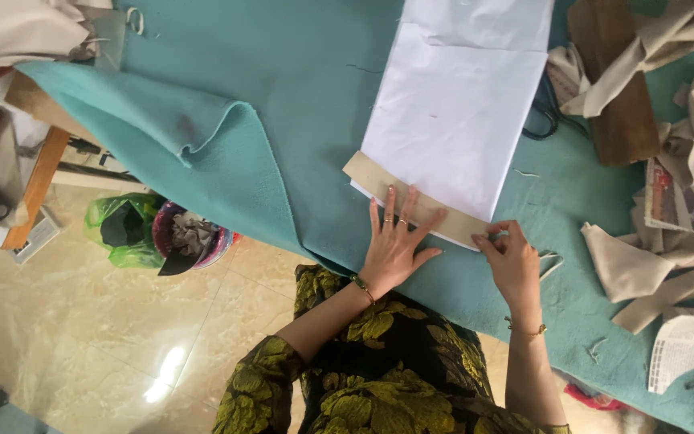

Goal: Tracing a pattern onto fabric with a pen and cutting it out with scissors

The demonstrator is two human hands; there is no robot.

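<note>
Teal cloth (299,96) covers the table. On it the left hand (393,245) lies flat and open, fingers spread, pressing a tan strip (411,201) along the near edge of white fabric (451,112). Just right of it, the right hand (512,257) pinches the strip's end.

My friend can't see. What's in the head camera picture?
A person's left hand presses flat on a tan cardboard strip lying along the edge of white fabric on a teal cloth. The right hand pinches the strip's other end, and beige scraps lie nearby.
</note>
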